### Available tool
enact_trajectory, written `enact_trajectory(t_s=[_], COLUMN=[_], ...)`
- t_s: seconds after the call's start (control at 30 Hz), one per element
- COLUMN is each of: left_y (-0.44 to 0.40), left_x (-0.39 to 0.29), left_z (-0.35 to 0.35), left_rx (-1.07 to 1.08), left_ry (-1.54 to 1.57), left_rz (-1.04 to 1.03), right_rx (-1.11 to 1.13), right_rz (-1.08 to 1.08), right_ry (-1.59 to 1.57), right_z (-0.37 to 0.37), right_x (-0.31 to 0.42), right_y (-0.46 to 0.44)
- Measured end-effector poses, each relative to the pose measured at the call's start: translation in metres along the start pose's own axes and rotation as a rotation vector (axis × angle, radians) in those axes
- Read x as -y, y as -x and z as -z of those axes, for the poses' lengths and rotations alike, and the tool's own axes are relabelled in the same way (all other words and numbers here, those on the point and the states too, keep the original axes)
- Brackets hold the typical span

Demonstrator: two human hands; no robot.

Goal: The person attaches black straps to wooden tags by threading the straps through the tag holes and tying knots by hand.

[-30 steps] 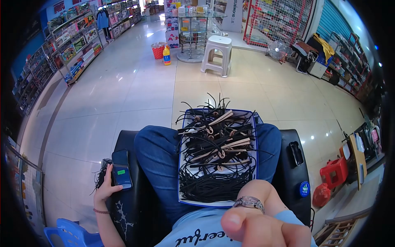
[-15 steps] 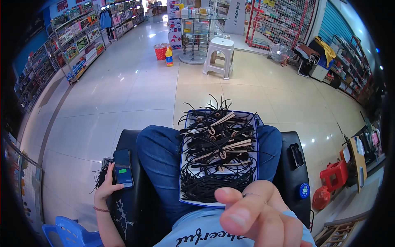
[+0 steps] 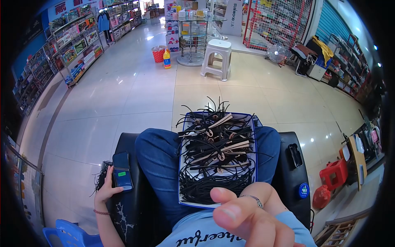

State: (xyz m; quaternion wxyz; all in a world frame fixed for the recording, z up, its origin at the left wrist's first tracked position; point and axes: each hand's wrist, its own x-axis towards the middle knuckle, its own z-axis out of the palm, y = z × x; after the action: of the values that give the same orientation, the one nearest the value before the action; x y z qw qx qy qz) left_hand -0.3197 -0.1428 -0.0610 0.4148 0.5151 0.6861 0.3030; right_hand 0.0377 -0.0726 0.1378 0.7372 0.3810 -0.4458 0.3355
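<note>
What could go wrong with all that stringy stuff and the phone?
The box rests on the person's legs, so it might tip if they move. Its black cords cross each other and could tangle. The left hand could nudge the phone off the armrest.

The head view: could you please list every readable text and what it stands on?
"heerful", upside down: shirt; first letter unclear beside the right hand.
"SUNWORD", apparently: white banner; characters after it unclear.
Too small or blurred: phone, blue lid, yellow bottle, shelf goods.
</note>
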Motion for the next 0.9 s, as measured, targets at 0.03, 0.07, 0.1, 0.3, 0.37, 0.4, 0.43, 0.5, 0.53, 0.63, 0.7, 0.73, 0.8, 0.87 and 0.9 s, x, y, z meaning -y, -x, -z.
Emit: enact_trajectory(t_s=[0.03, 0.07, 0.1, 0.3, 0.37, 0.4, 0.43, 0.5, 0.53, 0.63, 0.7, 0.73, 0.8, 0.87, 0.9], left_y=[0.001, 0.000, 0.000, 0.000, 0.000, 0.000, 0.001, 0.003, 0.002, 0.003, 0.004, 0.004, 0.003, 0.005, 0.005], left_x=[-0.001, -0.001, 0.000, 0.006, 0.006, 0.003, 0.003, 0.006, 0.003, -0.008, -0.012, -0.010, -0.012, -0.022, -0.024], left_z=[0.000, 0.000, 0.000, -0.001, -0.001, -0.001, -0.001, -0.001, -0.001, -0.003, -0.005, -0.005, -0.009, -0.012, -0.012], left_rx=[0.002, 0.000, -0.002, -0.008, -0.014, -0.014, -0.012, -0.009, -0.005, -0.007, -0.015, -0.027, -0.013, -0.016, -0.013], left_ry=[-0.007, 0.005, 0.018, 0.050, 0.040, 0.030, 0.018, 0.078, 0.068, 0.053, 0.058, 0.049, 0.111, 0.146, 0.144], left_rz=[0.001, 0.000, -0.001, -0.003, -0.003, 0.000, 0.008, 0.001, 0.004, 0.009, 0.023, 0.009, 0.007, 0.029, 0.029], right_rx=[0.010, 0.011, 0.005, 0.059, 0.146, 0.142, 0.142, 0.105, 0.134, 0.390, 0.381, 0.363, 0.388, 0.485, 0.547], right_rz=[-0.001, -0.001, -0.011, -0.138, -0.255, -0.334, -0.413, -0.594, -0.694, -0.876, -1.130, -1.192, -1.394, -1.551, -1.601], right_ry=[0.003, 0.004, 0.003, -0.039, -0.014, 0.059, 0.131, 0.415, 0.571, 1.018, 1.300, 1.306, 1.300, 1.186, 1.131], right_z=[0.001, 0.001, 0.000, 0.009, 0.022, 0.027, 0.031, 0.044, 0.055, 0.124, 0.152, 0.161, 0.172, 0.170, 0.168], right_x=[0.000, 0.000, 0.001, 0.015, 0.028, 0.033, 0.038, 0.043, 0.047, 0.070, 0.090, 0.099, 0.124, 0.146, 0.155], right_y=[0.000, 0.001, 0.002, 0.001, -0.007, -0.011, -0.016, -0.029, -0.035, -0.036, -0.019, -0.006, 0.020, 0.044, 0.056])
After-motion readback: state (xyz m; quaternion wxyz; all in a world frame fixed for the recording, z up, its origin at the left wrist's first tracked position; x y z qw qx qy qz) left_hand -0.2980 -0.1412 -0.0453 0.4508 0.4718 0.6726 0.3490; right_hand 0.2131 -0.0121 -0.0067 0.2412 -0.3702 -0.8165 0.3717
